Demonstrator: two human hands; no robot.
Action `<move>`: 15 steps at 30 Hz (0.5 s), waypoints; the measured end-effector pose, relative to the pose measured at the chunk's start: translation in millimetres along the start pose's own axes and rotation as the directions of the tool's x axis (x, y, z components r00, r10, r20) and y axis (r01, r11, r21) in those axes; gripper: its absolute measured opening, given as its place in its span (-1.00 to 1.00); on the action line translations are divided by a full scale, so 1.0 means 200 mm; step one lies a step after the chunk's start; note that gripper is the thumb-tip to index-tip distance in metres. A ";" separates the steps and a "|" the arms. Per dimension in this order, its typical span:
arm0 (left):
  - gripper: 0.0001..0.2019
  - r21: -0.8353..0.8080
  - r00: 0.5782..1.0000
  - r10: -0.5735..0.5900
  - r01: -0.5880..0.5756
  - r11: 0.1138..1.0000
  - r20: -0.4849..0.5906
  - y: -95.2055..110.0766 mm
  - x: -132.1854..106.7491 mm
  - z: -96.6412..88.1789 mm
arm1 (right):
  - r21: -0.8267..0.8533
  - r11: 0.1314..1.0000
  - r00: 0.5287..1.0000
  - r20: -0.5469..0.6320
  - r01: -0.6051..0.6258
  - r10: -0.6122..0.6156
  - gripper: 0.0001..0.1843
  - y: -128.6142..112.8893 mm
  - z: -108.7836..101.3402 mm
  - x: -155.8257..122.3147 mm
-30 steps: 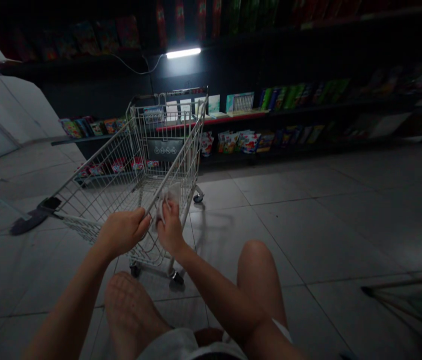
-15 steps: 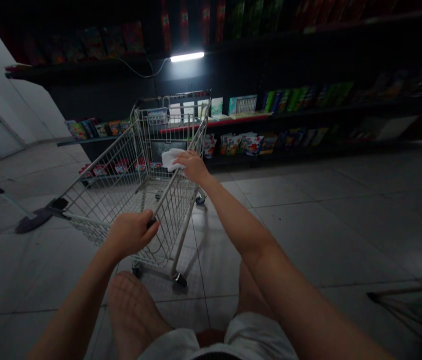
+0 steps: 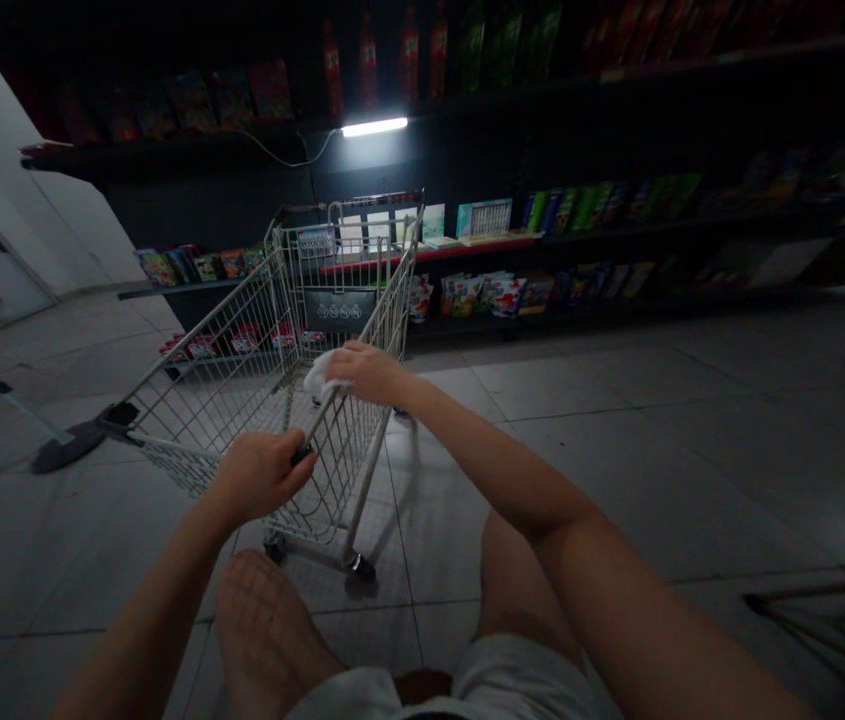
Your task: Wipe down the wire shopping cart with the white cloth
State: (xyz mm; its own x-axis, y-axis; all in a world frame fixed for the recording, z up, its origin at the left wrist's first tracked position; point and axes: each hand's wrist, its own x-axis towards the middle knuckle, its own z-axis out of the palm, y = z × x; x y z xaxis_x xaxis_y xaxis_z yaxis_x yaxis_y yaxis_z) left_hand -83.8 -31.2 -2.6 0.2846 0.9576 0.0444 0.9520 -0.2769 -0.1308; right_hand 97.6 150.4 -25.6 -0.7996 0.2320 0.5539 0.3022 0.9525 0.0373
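A metal wire shopping cart (image 3: 339,440) stands in front of me, one front corner towards my knees. My left hand (image 3: 261,470) is closed round the dark corner piece at the near end of its top rail. On the right side rail, my right hand (image 3: 369,372) presses a white cloth (image 3: 324,371) against the bar, fingers wrapped over it. Part of the cloth hangs on the inner side of the rail. A grey panel (image 3: 340,311) with round symbols sits at the cart's far end. The basket's wire floor shows no goods.
Dark store shelves with bottles, books and snack packs run behind the cart, lit by a tube light (image 3: 375,127). A flat mop (image 3: 69,447) rests on the tiled floor at left. Thin dark legs of some object (image 3: 759,602) stand at lower right.
My right hand has slid the white cloth along the side rail towards me. My left hand keeps its hold on the corner, and the cart stays about where it was.
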 end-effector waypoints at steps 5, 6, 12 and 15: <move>-0.67 -0.116 0.999 0.040 -0.041 0.992 -0.010 -0.07 -0.04 0.00 | 0.000 0.977 0.973 -0.086 -0.214 0.214 -0.64 0.37 -0.01 0.01; -0.67 -0.145 0.999 0.038 -0.038 0.989 -0.006 -0.10 -0.06 -0.01 | -0.001 0.973 0.968 -0.102 -0.230 0.228 -0.64 0.38 0.00 0.02; -0.64 -0.250 0.984 -0.011 0.056 0.967 0.176 -0.28 -0.13 -0.07 | 0.028 0.963 0.939 -0.216 -0.266 0.266 -0.59 0.22 0.12 0.05; -0.59 -0.172 0.959 -0.160 0.203 0.964 0.235 -0.28 -0.06 -0.09 | 0.097 0.929 0.875 -0.312 -0.358 0.370 -0.60 0.06 0.18 0.07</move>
State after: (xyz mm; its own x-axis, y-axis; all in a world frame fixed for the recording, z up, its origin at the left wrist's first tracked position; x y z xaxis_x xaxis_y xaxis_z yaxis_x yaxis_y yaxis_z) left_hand -137.4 -28.0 22.3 0.0939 0.9811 -0.1695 0.9949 -0.0859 0.0537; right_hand 71.3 171.5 -46.5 -0.4262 0.4938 0.7579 0.5163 0.8208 -0.2444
